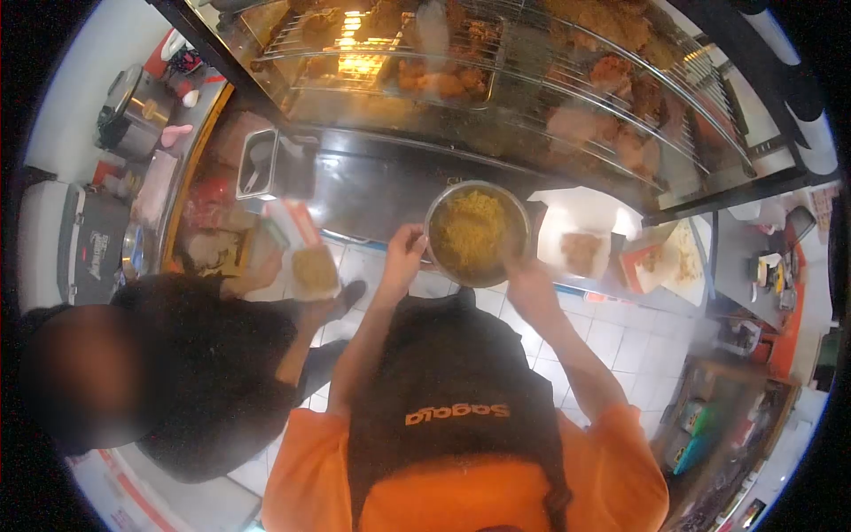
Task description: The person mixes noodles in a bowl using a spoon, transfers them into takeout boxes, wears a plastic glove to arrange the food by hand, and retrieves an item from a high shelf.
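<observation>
- My left hand (404, 252) holds the bowl (439, 233) by its rim.
- My right hand (531, 285), blurred, is at its other side; grip, I cannot tell.
- Yellow food (474, 229) lies inside.
- Counter (372, 186) edge just beyond.

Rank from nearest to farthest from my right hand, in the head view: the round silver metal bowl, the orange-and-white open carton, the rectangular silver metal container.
1. Round metal bowl: just left
2. Open carton: right side
3. Rectangular metal container: far left

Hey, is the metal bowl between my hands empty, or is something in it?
Not empty: the metal bowl holds yellow food, visible through its open top. How deep it goes, I cannot tell.
</observation>
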`<state>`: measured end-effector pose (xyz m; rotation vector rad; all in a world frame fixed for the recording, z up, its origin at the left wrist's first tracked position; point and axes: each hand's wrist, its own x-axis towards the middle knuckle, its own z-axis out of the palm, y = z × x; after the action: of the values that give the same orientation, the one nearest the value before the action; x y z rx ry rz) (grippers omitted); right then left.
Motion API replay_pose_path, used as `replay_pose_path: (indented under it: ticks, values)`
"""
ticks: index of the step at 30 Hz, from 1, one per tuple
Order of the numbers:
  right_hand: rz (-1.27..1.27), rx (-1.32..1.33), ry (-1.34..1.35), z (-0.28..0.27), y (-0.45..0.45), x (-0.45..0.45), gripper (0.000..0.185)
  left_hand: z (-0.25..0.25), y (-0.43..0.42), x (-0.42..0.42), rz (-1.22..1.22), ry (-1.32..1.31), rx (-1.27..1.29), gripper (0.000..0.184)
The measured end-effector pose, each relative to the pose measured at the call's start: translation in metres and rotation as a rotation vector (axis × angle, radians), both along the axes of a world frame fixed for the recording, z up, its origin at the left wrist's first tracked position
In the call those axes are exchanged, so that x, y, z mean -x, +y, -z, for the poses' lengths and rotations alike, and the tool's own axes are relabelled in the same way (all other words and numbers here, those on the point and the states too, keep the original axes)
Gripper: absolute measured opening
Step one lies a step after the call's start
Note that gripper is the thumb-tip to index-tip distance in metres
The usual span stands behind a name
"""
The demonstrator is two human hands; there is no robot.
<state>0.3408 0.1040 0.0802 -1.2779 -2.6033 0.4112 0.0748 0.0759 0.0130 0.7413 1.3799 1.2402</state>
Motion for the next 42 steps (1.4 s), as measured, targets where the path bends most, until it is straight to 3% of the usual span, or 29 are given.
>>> replay_pose_path:
  ticks: [1,4,7,10,14,16,20,24,26,28,32,35,37,40,42]
  values:
    - [-0.018,0.085,-0.097,0.002,-0.006,0.005,0.061,0.002,0.000,0.000,0.001,-0.008,0.016,0.019]
    - [0.079,0.113,-0.040,-0.020,-0.002,0.008,0.064,0.020,0.006,0.005,0.014,0.035,-0.016,0.018]
    - [0.070,0.186,-0.089,0.000,0.000,0.004,0.067,0.017,0.002,0.006,0.037,0.062,-0.033,0.018]
    - [0.052,0.121,-0.117,-0.021,0.003,0.011,0.067,0.007,0.010,0.005,0.042,0.010,-0.016,0.018]
    - [0.040,0.064,-0.165,-0.005,-0.009,0.012,0.067,-0.015,0.006,0.002,0.042,-0.007,0.063,0.018]
    - [0.037,0.106,-0.071,-0.023,-0.003,0.014,0.068,-0.014,0.012,0.006,0.056,-0.003,0.050,0.018]
    - [0.055,0.132,-0.104,-0.003,0.000,0.012,0.068,0.010,0.006,0.011,0.089,0.047,0.006,0.017]
    - [0.056,0.124,-0.070,-0.003,-0.004,0.013,0.065,0.004,0.003,0.010,0.075,-0.032,0.031,0.016]
    - [0.050,0.135,-0.076,0.002,0.000,0.009,0.064,0.011,0.003,0.011,0.096,0.065,0.025,0.014]
    - [0.116,0.119,-0.050,-0.030,-0.004,0.018,0.064,-0.001,-0.001,0.009,0.088,0.024,0.041,0.014]
    - [0.074,0.127,-0.152,-0.005,0.002,0.013,0.063,-0.006,0.000,0.010,0.101,-0.028,0.083,0.014]
    - [0.123,0.177,-0.073,-0.023,-0.005,0.019,0.062,0.001,-0.003,0.012,0.100,-0.054,0.080,0.014]
    - [0.102,0.272,-0.196,-0.010,-0.010,0.015,0.062,-0.003,-0.006,0.012,0.097,-0.030,0.087,0.014]
    - [0.109,0.130,-0.101,-0.020,-0.012,0.002,0.063,-0.001,-0.004,0.014,0.086,-0.021,0.083,0.013]
    - [0.131,0.195,-0.155,-0.015,-0.021,0.002,0.063,0.001,-0.009,0.014,0.100,-0.030,0.082,0.013]
